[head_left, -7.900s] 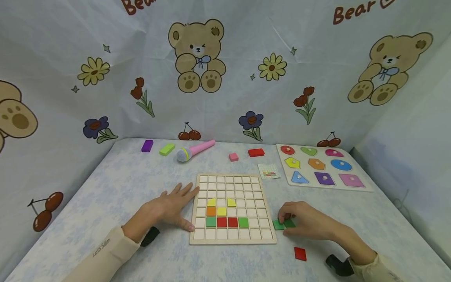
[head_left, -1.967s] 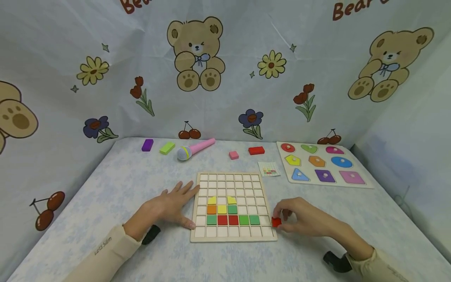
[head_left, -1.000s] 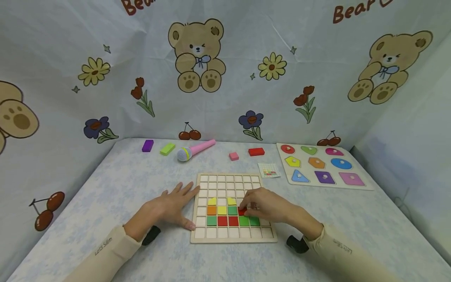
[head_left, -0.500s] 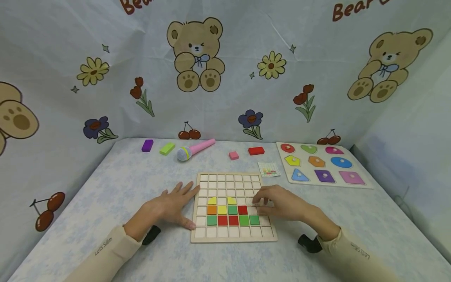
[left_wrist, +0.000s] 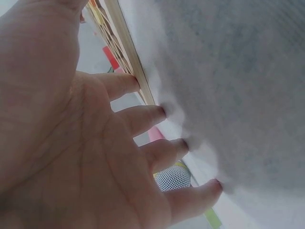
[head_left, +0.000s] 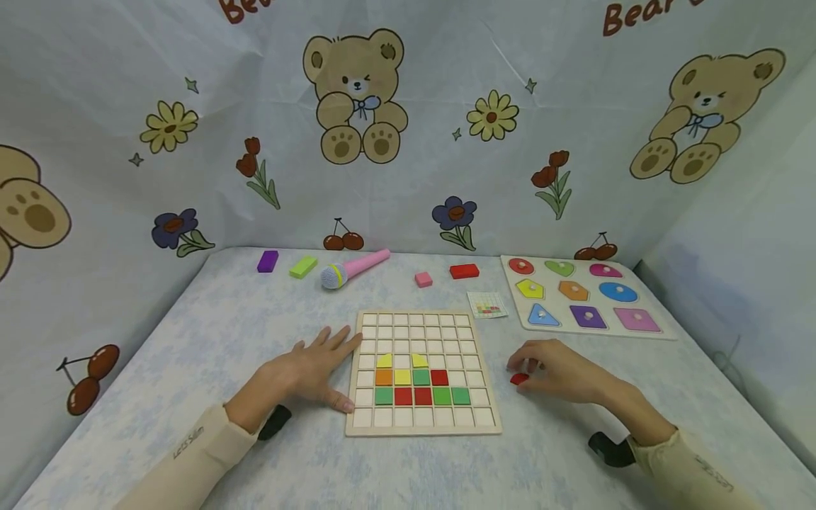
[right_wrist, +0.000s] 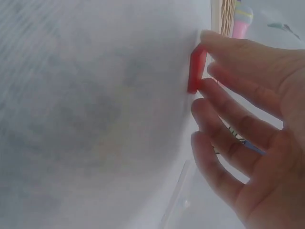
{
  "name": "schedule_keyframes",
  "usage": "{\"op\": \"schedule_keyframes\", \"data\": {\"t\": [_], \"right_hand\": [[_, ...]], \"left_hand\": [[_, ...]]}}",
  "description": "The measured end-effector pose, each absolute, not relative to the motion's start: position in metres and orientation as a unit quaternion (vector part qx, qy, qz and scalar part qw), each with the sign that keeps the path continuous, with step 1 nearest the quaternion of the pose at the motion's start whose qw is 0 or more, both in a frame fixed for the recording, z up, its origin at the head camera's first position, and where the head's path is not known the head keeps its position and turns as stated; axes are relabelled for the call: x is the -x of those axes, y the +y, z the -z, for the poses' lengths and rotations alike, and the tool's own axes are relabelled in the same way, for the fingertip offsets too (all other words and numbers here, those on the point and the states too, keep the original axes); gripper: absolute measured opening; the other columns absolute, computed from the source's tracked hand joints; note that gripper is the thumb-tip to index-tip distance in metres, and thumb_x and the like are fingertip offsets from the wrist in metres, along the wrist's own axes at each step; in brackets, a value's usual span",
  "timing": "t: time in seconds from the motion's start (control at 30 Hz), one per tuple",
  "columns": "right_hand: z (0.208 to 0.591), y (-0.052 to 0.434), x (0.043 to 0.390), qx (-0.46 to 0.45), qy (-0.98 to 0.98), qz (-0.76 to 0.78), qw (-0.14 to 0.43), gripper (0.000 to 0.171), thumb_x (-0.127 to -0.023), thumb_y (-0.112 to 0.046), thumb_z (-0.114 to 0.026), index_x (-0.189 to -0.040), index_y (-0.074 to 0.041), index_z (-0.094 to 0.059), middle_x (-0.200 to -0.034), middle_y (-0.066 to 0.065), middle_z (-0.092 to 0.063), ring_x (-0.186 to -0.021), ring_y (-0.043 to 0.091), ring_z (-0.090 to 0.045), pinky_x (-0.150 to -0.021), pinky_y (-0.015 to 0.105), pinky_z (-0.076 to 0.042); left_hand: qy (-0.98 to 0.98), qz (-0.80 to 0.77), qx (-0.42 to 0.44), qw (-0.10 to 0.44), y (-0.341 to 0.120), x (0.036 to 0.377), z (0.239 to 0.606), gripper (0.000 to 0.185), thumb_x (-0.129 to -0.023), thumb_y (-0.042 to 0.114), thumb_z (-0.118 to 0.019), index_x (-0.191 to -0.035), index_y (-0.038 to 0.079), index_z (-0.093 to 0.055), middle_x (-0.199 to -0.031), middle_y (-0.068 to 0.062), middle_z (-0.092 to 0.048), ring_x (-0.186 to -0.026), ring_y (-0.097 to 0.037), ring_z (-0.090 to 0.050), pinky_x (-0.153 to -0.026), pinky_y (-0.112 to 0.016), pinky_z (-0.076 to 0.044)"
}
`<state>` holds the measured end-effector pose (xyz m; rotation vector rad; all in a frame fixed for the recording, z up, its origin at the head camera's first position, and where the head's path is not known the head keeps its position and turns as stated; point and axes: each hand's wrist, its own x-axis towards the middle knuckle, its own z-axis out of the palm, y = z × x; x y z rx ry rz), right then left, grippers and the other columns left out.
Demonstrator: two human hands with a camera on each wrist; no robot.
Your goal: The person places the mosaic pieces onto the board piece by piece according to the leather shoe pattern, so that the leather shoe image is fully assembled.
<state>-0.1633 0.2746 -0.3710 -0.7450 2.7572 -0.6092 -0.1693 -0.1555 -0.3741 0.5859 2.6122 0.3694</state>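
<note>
My left hand (head_left: 306, 375) lies with spread, straight fingers along the left edge of the wooden grid board (head_left: 440, 429), thumb on its frame; the left wrist view shows the fingertips (left_wrist: 157, 113) at that edge and the table. Right of the board, my right hand (head_left: 561, 370) pinches a small red tile (head_left: 519, 379) between thumb and fingers, close over the table. In the right wrist view this red tile (right_wrist: 196, 71) has a slanted corner. Several tiles fill cells of the board: two yellow cut-corner tiles on top, then orange, yellow, green and red squares (head_left: 440, 377), and a green-and-red row below.
Behind the board lie a pattern card (head_left: 487, 304), a pink toy microphone (head_left: 357, 268), a red block (head_left: 464, 271), a pink block (head_left: 423, 280), a lime block (head_left: 303, 267) and a purple block (head_left: 268, 261). A shape puzzle (head_left: 599, 331) stands back right.
Two green tiles from beside the board and a red square now sit in cells. My right hand has let go of that square, moved right and pinched another red tile. The left hand stays put.
</note>
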Motion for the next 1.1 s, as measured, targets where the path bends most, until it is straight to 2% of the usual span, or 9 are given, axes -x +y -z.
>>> {"op": "schedule_keyframes", "data": {"t": [0.23,0.47,0.8,1.1], "right_hand": [[0.377,0.28,0.163,0.257,0.935,0.213,0.119,0.018,-0.087,-0.021,-0.08,-0.103,-0.019,-0.072,-0.096,-0.011,-0.067,-0.085,0.008,-0.057,-0.076,0.024,-0.053],[0.374,0.274,0.169,0.273,0.929,0.221,0.116,0.019,-0.086,-0.023,-0.081,-0.088,-0.02,-0.062,-0.077,-0.011,-0.057,-0.074,0.006,-0.053,-0.066,0.021,-0.047],[0.367,0.219,0.181,0.287,0.902,0.298,0.123,0.011,-0.091,-0.017,-0.075,-0.093,-0.014,-0.065,-0.086,-0.007,-0.066,-0.079,0.011,-0.059,-0.068,0.021,-0.052],[0.373,0.188,0.182,0.235,0.915,0.291,0.148,0.01,-0.089,-0.015,-0.077,-0.085,-0.013,-0.068,-0.074,-0.006,-0.064,-0.071,0.011,-0.055,-0.062,0.022,-0.047]], "left_hand": [[0.941,-0.139,-0.21,0.225,-0.156,0.17,0.375,0.12,-0.072,0.061,-0.081,-0.163,0.019,-0.016,-0.169,-0.011,-0.007,-0.154,-0.043,-0.002,-0.114,-0.074,-0.013],[0.94,-0.142,-0.21,0.227,-0.156,0.171,0.376,0.119,-0.072,0.06,-0.081,-0.163,0.019,-0.016,-0.169,-0.011,-0.007,-0.154,-0.043,-0.003,-0.114,-0.074,-0.013],[0.942,-0.136,-0.212,0.222,-0.157,0.171,0.376,0.119,-0.072,0.061,-0.081,-0.163,0.018,-0.016,-0.169,-0.012,-0.007,-0.154,-0.044,-0.003,-0.114,-0.074,-0.014],[0.943,-0.131,-0.214,0.217,-0.157,0.171,0.375,0.12,-0.072,0.061,-0.08,-0.163,0.018,-0.015,-0.169,-0.012,-0.007,-0.154,-0.043,-0.003,-0.114,-0.074,-0.013]]}}
